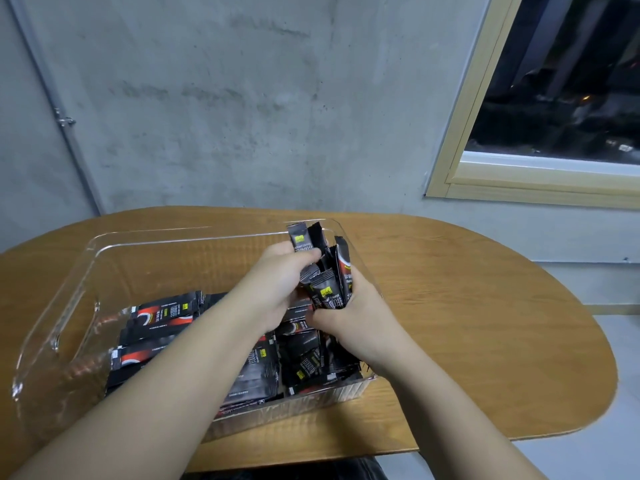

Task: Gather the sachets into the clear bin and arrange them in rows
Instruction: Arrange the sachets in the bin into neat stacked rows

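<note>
Here, both hands [277,282] (apparently gripping) around upright sachets [327,289], forearms over clear bin [86,271].

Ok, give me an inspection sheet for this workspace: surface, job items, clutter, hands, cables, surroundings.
Surface: rounded wooden table, with the clear bin standing on it.
Job's things: black sachets lie flat in the bin, some roughly side by side, others jumbled near its right end; a bundle of sachets is held upright above the bin's right end.
Clutter: nothing seen on the table outside the bin.
Hands: left hand and right hand both grip the bundle, fingers curled round it.
Cables: nothing seen; a metal conduit runs along the wall.
Surroundings: grey concrete wall, wood-framed window showing darkness outside.
</note>
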